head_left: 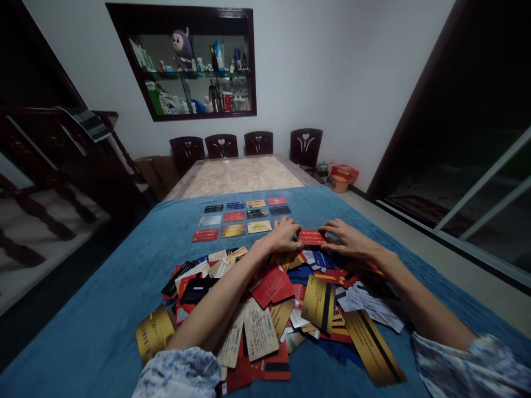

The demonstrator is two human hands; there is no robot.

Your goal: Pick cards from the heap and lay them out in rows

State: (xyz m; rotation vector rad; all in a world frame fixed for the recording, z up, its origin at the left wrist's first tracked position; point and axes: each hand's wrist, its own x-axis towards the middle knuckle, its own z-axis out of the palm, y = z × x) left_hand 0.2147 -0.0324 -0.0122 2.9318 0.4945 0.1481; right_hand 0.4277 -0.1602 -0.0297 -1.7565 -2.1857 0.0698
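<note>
Now both hands pinch red card (311,237) betw. fingertips, left hand (284,235), right hand (348,240) (above card pile (274,309))

Glossy plastic on soft blue cloth

The red card (311,237) looks like smooth, shiny plastic, as does the heap of cards (274,309); the blue cloth (103,326) shows matt and napped, the bare surface (243,174) behind polished and stone-like.
</note>
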